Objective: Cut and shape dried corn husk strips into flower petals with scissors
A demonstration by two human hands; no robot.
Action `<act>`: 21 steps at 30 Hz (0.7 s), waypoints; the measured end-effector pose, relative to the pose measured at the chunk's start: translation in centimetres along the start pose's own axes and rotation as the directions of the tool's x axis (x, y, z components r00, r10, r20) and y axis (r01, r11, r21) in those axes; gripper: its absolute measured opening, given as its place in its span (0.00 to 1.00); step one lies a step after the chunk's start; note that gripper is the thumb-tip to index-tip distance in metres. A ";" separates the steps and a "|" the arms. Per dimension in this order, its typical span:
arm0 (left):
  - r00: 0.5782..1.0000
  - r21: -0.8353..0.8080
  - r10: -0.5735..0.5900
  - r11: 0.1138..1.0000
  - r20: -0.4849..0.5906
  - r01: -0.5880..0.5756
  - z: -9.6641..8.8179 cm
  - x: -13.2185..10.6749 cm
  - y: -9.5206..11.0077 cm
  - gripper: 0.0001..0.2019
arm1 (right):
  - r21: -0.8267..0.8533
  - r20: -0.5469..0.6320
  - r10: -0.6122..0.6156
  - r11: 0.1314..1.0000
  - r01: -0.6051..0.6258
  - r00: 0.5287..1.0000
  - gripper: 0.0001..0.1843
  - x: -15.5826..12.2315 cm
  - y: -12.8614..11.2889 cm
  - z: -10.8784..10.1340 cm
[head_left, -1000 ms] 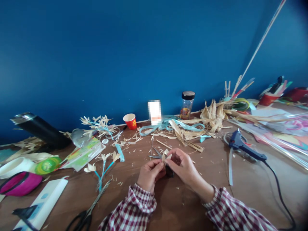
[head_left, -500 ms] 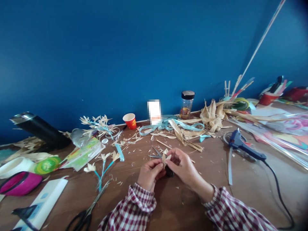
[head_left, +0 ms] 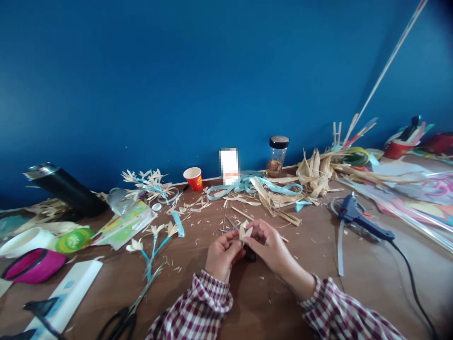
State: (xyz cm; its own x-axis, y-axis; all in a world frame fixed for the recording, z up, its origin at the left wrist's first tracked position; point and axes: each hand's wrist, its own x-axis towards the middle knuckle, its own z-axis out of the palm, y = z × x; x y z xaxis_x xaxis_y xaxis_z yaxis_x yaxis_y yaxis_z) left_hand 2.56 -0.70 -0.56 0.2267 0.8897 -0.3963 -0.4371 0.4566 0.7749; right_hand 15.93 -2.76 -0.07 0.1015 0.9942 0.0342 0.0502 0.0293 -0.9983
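Between my two hands is a small corn husk flower [head_left: 244, 232] with pale, pointed petals. My left hand [head_left: 223, 254] pinches it low down with thumb and fingertips. From the other side, my right hand [head_left: 268, 244] grips a petal between thumb and forefinger. Its lower end is hidden by my fingers. Just beyond and partly under my hands lies a small pair of scissors [head_left: 231, 224], its dark handle showing below my fingers. Left of my left hand, husk flowers on blue-wrapped stems [head_left: 153, 248] lie beside larger black-handled scissors [head_left: 131, 307].
A blue glue gun [head_left: 364, 218] with a cord lies at the right. Toward the wall are a red paper cup [head_left: 193, 179], a lidded jar [head_left: 277, 157], blue ribbon [head_left: 288, 189] and dried husks [head_left: 314, 172]. A power strip [head_left: 76, 288] and dark flask [head_left: 67, 189] occupy the left.
The view has shifted slightly, so everything sits a little further right. Both hands stay on the husk flower, whose petals now look more spread and upright.
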 end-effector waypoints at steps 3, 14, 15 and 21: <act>1.000 0.010 -0.002 1.000 0.002 0.002 0.0 0.0 -0.1 0.20 | 0.041 0.016 0.035 0.999 -0.036 0.999 0.13 0.1 0.3 -0.1; 1.000 0.095 -0.028 0.995 0.011 0.027 0.0 -0.2 -0.2 0.19 | 0.005 0.010 0.048 0.999 -0.048 0.999 0.14 0.2 0.0 -0.1; 1.000 0.112 -0.024 0.993 0.019 0.021 0.0 -0.2 -0.3 0.20 | -0.004 0.010 0.047 0.999 -0.047 0.999 0.15 0.2 0.0 -0.2; 0.999 0.209 -0.031 0.978 0.042 0.021 0.0 -0.3 -0.2 0.20 | -0.027 0.006 0.045 0.999 -0.045 0.999 0.18 0.3 0.3 -0.4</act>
State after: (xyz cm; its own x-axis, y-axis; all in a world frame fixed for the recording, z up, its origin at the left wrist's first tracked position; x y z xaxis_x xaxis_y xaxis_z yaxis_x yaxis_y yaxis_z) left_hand 2.61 -1.10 -0.58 0.2764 0.8744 -0.3987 -0.2406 0.4647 0.8522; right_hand 16.33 -2.51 -0.36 0.0979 0.9951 -0.0110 0.0719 -0.0181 -0.9972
